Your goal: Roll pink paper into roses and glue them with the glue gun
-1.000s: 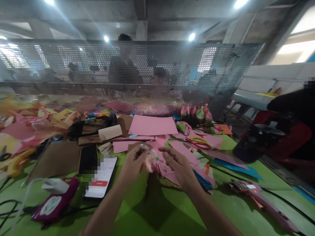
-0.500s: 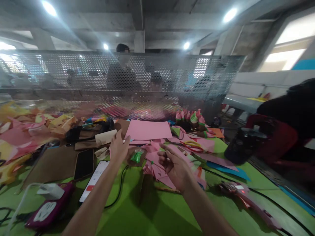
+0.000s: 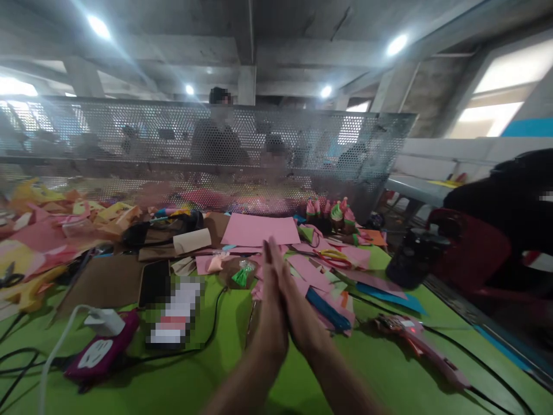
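Note:
My left hand (image 3: pixel 273 308) and my right hand (image 3: pixel 299 305) are pressed palm to palm above the front middle of the table, fingers stretched out and pointing away from me. Whether anything lies between the palms is hidden. Just left of the fingertips, a bright green lump in clear wrap (image 3: pixel 243 274) rests on a brown piece. Beside it is a small pale pink lump (image 3: pixel 216 262). Behind my fingers lies a pink sheet (image 3: pixel 259 229). Pink paper scraps (image 3: pixel 311 272) and a dark blue strip (image 3: pixel 329 311) are to the right of my hands.
On the left are a dark phone (image 3: pixel 154 282), a lit phone (image 3: pixel 177 314) and a purple power strip (image 3: pixel 101 351) with cables. To the right are a pink glue gun (image 3: pixel 432 351), yellow-handled scissors (image 3: pixel 332 256) and a dark bottle (image 3: pixel 415 256). A perforated metal screen (image 3: pixel 302 138) stands behind.
My hands were apart, the left near the pale lump and the right over the pink scraps with bent fingers. Both have come together, palms meeting. The pale pink lump is now uncovered.

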The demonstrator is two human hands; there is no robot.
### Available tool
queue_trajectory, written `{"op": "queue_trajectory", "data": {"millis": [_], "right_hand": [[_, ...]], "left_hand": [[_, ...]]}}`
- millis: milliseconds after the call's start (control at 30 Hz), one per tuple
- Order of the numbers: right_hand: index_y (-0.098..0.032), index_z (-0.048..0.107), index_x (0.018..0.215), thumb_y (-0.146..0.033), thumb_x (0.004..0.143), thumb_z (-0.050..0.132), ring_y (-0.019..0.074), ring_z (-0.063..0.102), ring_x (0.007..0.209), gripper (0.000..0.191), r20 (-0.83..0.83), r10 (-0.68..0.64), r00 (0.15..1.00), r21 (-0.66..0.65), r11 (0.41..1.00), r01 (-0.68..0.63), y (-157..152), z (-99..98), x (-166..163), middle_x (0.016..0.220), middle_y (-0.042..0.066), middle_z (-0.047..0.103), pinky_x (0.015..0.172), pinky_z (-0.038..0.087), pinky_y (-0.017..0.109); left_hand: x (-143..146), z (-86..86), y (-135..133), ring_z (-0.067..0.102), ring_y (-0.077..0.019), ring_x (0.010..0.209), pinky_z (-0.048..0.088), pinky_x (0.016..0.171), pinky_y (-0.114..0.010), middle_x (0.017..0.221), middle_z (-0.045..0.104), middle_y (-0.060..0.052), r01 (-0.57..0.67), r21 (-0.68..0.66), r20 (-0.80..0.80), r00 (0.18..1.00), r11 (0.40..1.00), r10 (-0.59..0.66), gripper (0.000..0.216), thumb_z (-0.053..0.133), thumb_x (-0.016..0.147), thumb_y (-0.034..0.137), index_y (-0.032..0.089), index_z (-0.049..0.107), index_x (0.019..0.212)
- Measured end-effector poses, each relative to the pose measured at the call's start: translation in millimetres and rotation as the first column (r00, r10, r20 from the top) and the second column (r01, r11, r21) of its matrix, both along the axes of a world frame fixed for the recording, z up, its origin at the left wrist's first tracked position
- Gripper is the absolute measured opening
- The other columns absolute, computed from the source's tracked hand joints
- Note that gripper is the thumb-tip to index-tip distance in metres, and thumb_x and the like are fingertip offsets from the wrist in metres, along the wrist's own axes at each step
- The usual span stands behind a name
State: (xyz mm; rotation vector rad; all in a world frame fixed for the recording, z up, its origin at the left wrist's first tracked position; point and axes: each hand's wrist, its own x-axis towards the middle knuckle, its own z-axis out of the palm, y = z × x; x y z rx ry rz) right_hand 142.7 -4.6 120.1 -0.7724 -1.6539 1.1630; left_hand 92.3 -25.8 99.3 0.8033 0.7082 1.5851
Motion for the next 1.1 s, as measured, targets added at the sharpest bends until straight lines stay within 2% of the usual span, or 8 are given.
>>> {"op": "queue_trajectory", "data": {"millis": [133,200,300,367,533,733,967,1100], "right_hand": [[-0.037,0.008,0.157,-0.069,0.095,0.024,0.0184,-0.013,0.151,0.071,-0.038,-0.124,0.992,0.132,0.983,0.128,7,8.4,-2,0.164,-0.010,0.016,0.122,-0.008,0.049],[-0.039,0.011,0.156,-0.070,0.094,0.026,0.0224,-0.004,0.152,0.072,-0.011,-0.060,0.998,0.161,0.985,0.061,-10,-2.4,-8,0.164,-0.010,0.015,0.123,0.004,0.052],[-0.042,0.030,0.152,-0.084,0.081,0.035,0.0305,0.007,0.152,0.082,0.016,0.022,1.000,0.221,0.975,-0.025,-36,-18.4,-18,0.164,-0.010,0.018,0.122,0.009,0.054],[-0.041,0.025,0.154,-0.082,0.083,0.032,0.0286,0.007,0.152,0.081,0.010,0.032,0.999,0.215,0.976,-0.034,-34,-16.5,-19,0.165,-0.009,0.015,0.122,0.010,0.052],[-0.033,0.008,0.158,-0.067,0.096,0.026,0.0196,-0.006,0.152,0.073,0.010,-0.147,0.989,0.136,0.980,0.145,-2,6.2,-12,0.166,-0.005,0.010,0.123,-0.003,0.047],[-0.040,0.016,0.156,-0.068,0.095,0.032,0.0234,-0.004,0.152,0.069,0.155,0.055,0.986,0.185,0.979,-0.084,-42,-21.5,-27,0.165,-0.010,0.005,0.123,0.003,0.050],[-0.039,0.011,0.156,-0.068,0.097,0.024,0.0198,-0.014,0.151,0.067,0.183,-0.150,0.972,0.191,0.975,0.115,-8,-3.7,-25,0.166,-0.009,0.004,0.121,-0.010,0.050],[-0.042,0.015,0.155,-0.061,0.099,0.031,0.0228,-0.004,0.152,0.062,0.318,0.033,0.947,0.179,0.979,-0.094,-42,-12.3,-29,0.165,-0.010,0.005,0.123,-0.002,0.049]], "left_hand": [[7,1.6,-20,0.024,-0.0236,0.149,0.025,0.121,-0.038,0.155,0.044,-0.001,0.047,0.019,0.025,0.999,0.999,-0.047,0.068,0.037,0.088,0.071,0.034,0.048,0.143],[-8,11.9,-13,0.034,-0.0247,0.145,0.030,0.118,-0.042,0.151,0.049,-0.001,0.007,0.037,0.063,0.998,0.999,-0.009,0.061,0.029,0.091,0.069,0.038,0.052,0.138],[-28,21.9,-3,0.057,-0.0266,0.121,0.051,0.098,-0.043,0.133,0.062,-0.007,-0.022,0.052,0.057,0.998,0.998,0.019,0.030,0.055,0.094,0.044,0.034,0.062,0.122],[-25,19.0,-7,0.062,-0.0224,0.108,0.054,0.090,-0.041,0.128,0.060,-0.009,-0.018,0.053,0.053,0.998,0.998,0.016,0.028,0.058,0.095,0.033,0.024,0.061,0.121],[-1,4.4,-32,0.025,-0.0231,0.149,0.027,0.119,-0.039,0.156,0.041,0.001,0.030,0.064,0.072,0.997,0.998,-0.034,0.065,0.029,0.091,0.069,0.035,0.048,0.143],[-24,1.5,-23,0.013,-0.0211,0.152,0.029,0.118,-0.043,0.159,0.034,0.008,-0.098,0.033,0.021,0.995,0.995,0.097,0.062,0.040,0.088,0.065,0.044,0.039,0.146],[-14,-8.3,-31,0.033,-0.0260,0.146,0.034,0.116,-0.041,0.155,0.044,-0.004,-0.003,-0.004,0.150,0.989,1.000,0.004,0.073,0.022,0.089,0.071,0.031,0.045,0.145],[-29,-15.4,-27,0.013,-0.0223,0.152,0.026,0.120,-0.044,0.156,0.040,0.007,-0.027,-0.017,-0.053,0.998,0.999,0.026,0.063,0.040,0.085,0.069,0.045,0.042,0.144]]}}
